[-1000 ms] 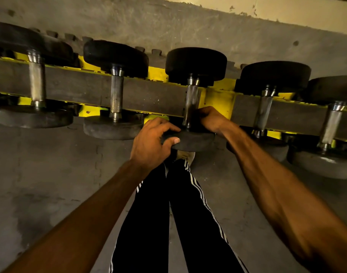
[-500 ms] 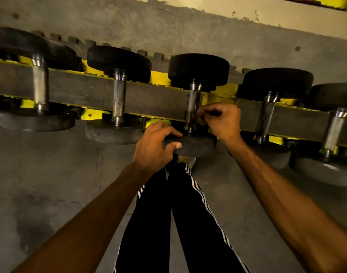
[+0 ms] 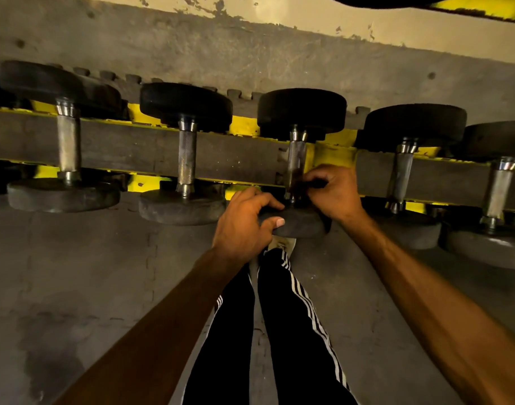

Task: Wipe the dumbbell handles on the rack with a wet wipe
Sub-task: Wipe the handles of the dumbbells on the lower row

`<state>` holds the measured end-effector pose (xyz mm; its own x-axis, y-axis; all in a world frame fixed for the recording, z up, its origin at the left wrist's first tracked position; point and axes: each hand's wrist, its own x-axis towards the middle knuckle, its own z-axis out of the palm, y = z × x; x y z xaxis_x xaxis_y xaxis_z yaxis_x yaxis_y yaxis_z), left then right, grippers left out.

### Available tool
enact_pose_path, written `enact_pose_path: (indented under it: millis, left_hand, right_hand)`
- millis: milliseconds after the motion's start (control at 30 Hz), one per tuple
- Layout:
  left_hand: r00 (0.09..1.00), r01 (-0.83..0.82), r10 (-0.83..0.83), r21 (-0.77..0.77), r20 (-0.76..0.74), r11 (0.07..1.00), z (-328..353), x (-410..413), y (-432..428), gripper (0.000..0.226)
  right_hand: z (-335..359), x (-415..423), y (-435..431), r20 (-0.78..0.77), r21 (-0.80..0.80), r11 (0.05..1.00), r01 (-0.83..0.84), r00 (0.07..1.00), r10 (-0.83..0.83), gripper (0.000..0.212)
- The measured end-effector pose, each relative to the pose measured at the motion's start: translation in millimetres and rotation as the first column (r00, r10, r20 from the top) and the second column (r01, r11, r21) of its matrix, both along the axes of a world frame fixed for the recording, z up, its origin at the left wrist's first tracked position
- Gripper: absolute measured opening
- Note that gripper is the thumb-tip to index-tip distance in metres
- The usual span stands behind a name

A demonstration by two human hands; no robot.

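Five dumbbells (image 3: pixel 186 159), yellow rack (image 3: pixel 242 124), striped trousers (image 3: pixel 291 331) below

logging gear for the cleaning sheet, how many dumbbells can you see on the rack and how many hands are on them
free dumbbells: 4
held dumbbell: 1
hands, left hand and right hand, both on the held dumbbell: 2
total: 7
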<state>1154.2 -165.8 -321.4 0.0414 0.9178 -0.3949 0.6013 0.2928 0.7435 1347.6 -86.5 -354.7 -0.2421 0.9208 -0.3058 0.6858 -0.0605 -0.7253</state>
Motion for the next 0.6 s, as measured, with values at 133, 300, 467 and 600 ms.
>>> enact_pose_path:
  millis: [133, 300, 467, 600]
  left_hand:
    - [0.999, 0.013, -0.015, 0.036, 0.034, 0.999, -5, -4, 2, 0.022]
    - [0.997, 0.046, -0.051, 0.083, 0.065, 0.996, -11, -9, 2, 0.022]
    - [0.990, 0.089, -0.100, 0.106, 0.104, 0.990, -14, -14, 7, 0.024]
    - [0.987, 0.093, -0.107, 0.115, 0.119, 0.989, -18, -16, 7, 0.025]
  right_hand:
    - [14, -9, 9, 0.054, -0.038, 0.983, -0.177, 0.982, 0.179, 0.011]
    - [11, -42, 15, 0.165, 0.182, 0.983, -0.034, 0.986, 0.004, 0.008]
    - [18, -32, 20, 0.326, -0.140, 0.903, -0.407, 0.842, 0.430, 0.007]
    - [17, -20, 16, 0.164, 0.091, 0.995, 0.026, 0.986, -0.040, 0.009]
